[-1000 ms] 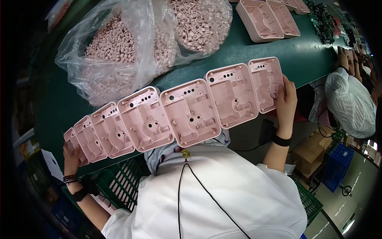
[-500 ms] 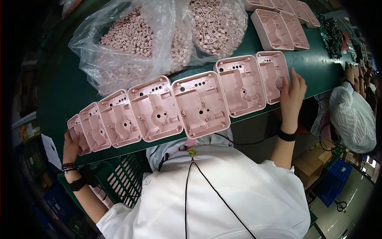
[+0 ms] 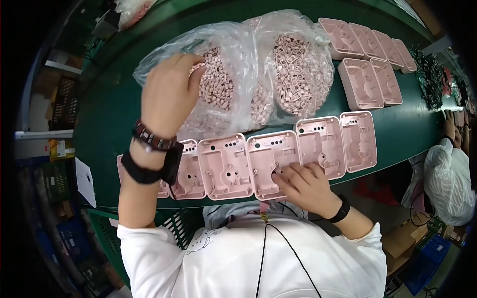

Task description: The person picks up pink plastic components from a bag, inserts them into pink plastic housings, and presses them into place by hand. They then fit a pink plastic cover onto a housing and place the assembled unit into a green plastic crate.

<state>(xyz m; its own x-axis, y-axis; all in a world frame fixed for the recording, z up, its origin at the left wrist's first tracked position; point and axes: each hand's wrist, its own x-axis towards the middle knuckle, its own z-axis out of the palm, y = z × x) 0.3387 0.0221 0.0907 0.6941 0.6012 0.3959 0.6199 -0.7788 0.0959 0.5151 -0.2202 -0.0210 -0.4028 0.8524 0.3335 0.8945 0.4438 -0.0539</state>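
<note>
A row of pink plastic housings (image 3: 226,171) lies along the near edge of the green table, open sides up, with round holes and screw posts inside. My left hand (image 3: 171,92) reaches over a clear plastic bag, at a heap of small pink plastic parts (image 3: 215,82). Its thumb and forefinger are apart, with some parts showing between them; the other fingertips are hidden. My right hand (image 3: 308,188) rests over the near right side of a middle housing (image 3: 263,159), its fingers spread and bent a little. My left forearm covers much of the row's left end.
A second clear bag (image 3: 303,74) of small pink parts stands right of the first. More pink housings (image 3: 361,82) sit at the far right, beside a pile of dark small parts (image 3: 427,77). A green crate (image 3: 107,238) is below the table edge. Another person's hand (image 3: 449,124) shows at the far right.
My left hand has left the row's left end and moved up to the bag of small parts. My right hand has moved left from the right-end housing to a middle one. The view has shifted.
</note>
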